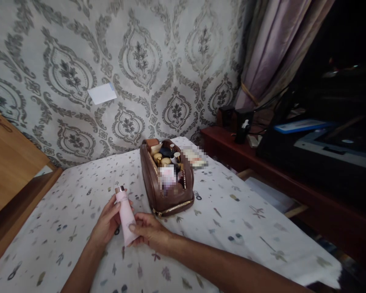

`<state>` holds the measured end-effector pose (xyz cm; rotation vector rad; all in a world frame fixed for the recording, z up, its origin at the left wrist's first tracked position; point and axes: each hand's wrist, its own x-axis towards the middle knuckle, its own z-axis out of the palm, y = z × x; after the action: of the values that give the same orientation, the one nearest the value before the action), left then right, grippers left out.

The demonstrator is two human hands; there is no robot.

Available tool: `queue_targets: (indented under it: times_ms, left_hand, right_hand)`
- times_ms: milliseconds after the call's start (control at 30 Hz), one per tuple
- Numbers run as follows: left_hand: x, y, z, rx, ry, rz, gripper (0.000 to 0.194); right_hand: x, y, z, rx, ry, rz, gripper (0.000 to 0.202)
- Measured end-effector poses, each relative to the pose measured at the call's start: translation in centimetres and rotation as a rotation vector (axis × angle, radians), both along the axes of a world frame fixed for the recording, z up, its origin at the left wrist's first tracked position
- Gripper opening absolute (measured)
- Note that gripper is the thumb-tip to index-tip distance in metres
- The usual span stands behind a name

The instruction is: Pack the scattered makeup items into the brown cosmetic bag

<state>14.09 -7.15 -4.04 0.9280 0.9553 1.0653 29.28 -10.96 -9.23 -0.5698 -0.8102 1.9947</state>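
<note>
Both my hands hold a pink squeeze tube point(126, 215) with a shiny metallic cap at its upper end. My left hand point(110, 215) grips it near the cap from the left side. Lower down, my right hand point(151, 232) pinches the flat end, thumb on top. Just beyond my hands stands a brown toiletry bag point(149, 191), its zipped top wide apart. Inside it are several cosmetic items, among them bottles with gold and silver caps point(177, 156). Part of the contents is blurred out.
The bag stands on a white patterned sheet point(232, 228). A blurred flat item point(195, 158) lies behind it. To the right is a dark red desk point(219, 142) with a half-pulled drawer point(268, 191). A wooden board point(12, 158) borders the left; a papered wall point(140, 81) closes the back.
</note>
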Motion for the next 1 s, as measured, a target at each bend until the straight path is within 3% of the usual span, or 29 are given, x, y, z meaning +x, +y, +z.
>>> queue_targets:
  times_ms: [600, 1000]
  left_hand:
    - [0.0, 0.0, 0.7, 0.089, -0.073, -0.027, 0.059]
    - [0.3, 0.0, 2.8, 0.138, -0.068, -0.054, 0.074]
  right_hand:
    - [0.5, -0.4, 0.8, -0.013, 0.017, -0.030, 0.050]
    - [0.9, -0.4, 1.8, -0.045, 0.067, -0.020, 0.047]
